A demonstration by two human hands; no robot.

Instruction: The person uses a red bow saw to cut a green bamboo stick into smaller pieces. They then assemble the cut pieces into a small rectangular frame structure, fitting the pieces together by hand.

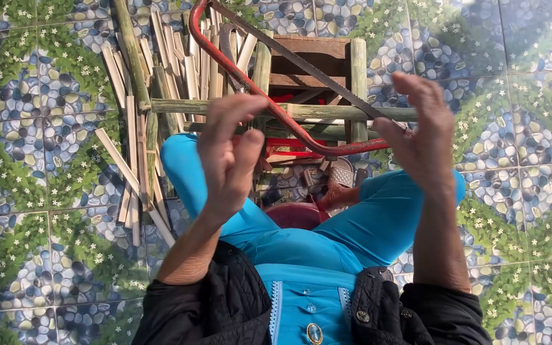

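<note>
Bamboo strips [161, 70] fan over tiled floor [531, 64] behind a red-framed hacksaw [276, 108] on a wooden stool [314, 61]; left hand [228, 150] and right hand [420, 131] raised, fingers loosely spread, holding nothing.

A red-framed hacksaw [276, 108] lies slanted across the bamboo poles [301, 112], untouched.

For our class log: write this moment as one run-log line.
left hand: raised, empty | right hand: raised, empty | hacksaw: on bamboo frame | bamboo strips: on floor
</note>
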